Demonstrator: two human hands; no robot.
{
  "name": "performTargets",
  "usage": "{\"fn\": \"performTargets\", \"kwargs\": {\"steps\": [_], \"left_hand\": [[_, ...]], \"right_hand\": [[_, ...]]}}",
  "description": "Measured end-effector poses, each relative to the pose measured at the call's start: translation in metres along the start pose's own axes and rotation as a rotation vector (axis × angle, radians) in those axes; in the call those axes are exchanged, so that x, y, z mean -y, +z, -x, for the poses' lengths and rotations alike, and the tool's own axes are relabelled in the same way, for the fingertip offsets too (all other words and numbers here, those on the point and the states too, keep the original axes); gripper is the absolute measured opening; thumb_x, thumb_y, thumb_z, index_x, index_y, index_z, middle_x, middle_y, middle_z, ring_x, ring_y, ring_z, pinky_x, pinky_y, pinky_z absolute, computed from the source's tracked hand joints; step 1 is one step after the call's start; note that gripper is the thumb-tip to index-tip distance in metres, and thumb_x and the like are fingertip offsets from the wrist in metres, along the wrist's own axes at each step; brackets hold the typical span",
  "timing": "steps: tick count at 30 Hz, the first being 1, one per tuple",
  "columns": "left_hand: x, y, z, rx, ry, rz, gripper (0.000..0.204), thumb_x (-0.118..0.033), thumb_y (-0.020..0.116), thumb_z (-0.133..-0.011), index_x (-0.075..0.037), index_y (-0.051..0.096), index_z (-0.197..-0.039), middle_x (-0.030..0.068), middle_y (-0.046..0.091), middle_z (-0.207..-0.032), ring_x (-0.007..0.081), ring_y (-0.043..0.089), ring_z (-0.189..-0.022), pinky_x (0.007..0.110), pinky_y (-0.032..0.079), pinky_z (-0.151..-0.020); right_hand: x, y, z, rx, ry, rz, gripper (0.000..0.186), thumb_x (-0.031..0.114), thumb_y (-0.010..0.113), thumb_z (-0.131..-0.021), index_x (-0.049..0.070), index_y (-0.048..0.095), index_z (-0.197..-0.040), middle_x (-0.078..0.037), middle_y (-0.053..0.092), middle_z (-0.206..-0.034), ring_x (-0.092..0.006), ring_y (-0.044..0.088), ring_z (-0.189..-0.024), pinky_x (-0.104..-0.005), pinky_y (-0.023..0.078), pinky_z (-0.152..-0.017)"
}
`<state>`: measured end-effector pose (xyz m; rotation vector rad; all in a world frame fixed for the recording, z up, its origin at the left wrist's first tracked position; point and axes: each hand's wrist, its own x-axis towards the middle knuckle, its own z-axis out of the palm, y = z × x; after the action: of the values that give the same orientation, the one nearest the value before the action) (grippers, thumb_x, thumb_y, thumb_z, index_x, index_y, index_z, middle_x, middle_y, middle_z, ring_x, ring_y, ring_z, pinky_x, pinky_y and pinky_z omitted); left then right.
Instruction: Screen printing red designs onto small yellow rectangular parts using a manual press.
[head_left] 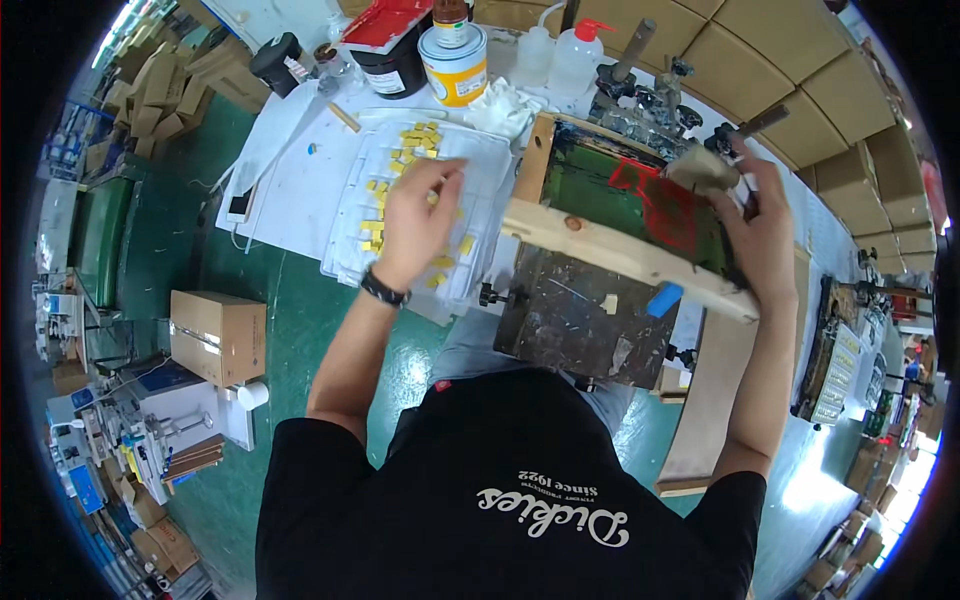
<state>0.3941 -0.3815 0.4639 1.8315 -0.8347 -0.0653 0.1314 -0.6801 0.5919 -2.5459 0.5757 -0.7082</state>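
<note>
My left hand (420,222) is over a white plastic tray (345,225) that holds several small yellow pieces (418,137). Its fingers are drawn together in a pinch, and whatever may be between them is too small to make out. My right hand (762,225) grips a squeegee (703,168) with a pale, worn blade side, at the right of a wooden screen-printing frame (630,252). Red ink (668,215) is smeared across the frame's green mesh (590,185). Below the frame, a dark stained base board (570,320) bears one small pale-yellow piece (610,303) and blue tape (664,299).
Behind the tray stand a black tub (390,72) with red ink, a yellow-and-white can (456,75) and a squeeze bottle (578,60) with a red top. Metal clamps (640,105) hold the frame's far side. Cardboard boxes (740,65) line the back. A carton (218,337) sits on the green floor.
</note>
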Motion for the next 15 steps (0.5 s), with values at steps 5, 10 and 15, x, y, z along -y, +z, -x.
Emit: {"fn": "performTargets", "kwargs": {"steps": [5,10,15], "left_hand": [[0.072,-0.015,-0.047,0.025,0.174,-0.437,0.024,-0.005,0.065,-0.094,-0.006,0.081,-0.112,0.0111,0.073,-0.103,0.0303,0.068,-0.087,0.038,0.056,-0.080],[0.096,-0.015,-0.061,0.115,0.224,-0.550,0.019,-0.006,0.067,-0.089,-0.006,0.081,-0.102,0.0117,0.074,-0.104,0.0355,0.069,-0.092,0.042,0.057,-0.085],[0.094,-0.013,-0.061,0.097,0.210,-0.503,0.016,-0.003,0.068,-0.087,-0.003,0.077,-0.100,0.0122,0.074,-0.104,0.0349,0.069,-0.092,0.041,0.056,-0.083]], "right_hand": [[-0.026,-0.023,-0.003,-0.231,0.107,-0.167,0.051,0.009,0.075,-0.098,0.005,0.059,-0.146,-0.006,0.063,-0.106,-0.0172,0.059,-0.090,-0.0279,0.049,-0.080],[-0.112,-0.023,0.044,-0.342,0.252,-0.231,0.041,0.014,0.071,-0.103,0.002,0.059,-0.141,-0.008,0.062,-0.106,-0.0165,0.057,-0.094,-0.0279,0.049,-0.084],[-0.144,0.025,0.121,-0.122,0.189,-0.058,0.033,0.010,0.076,-0.096,-0.002,0.069,-0.125,-0.011,0.071,-0.119,-0.0230,0.067,-0.103,-0.0375,0.054,-0.088]]}}
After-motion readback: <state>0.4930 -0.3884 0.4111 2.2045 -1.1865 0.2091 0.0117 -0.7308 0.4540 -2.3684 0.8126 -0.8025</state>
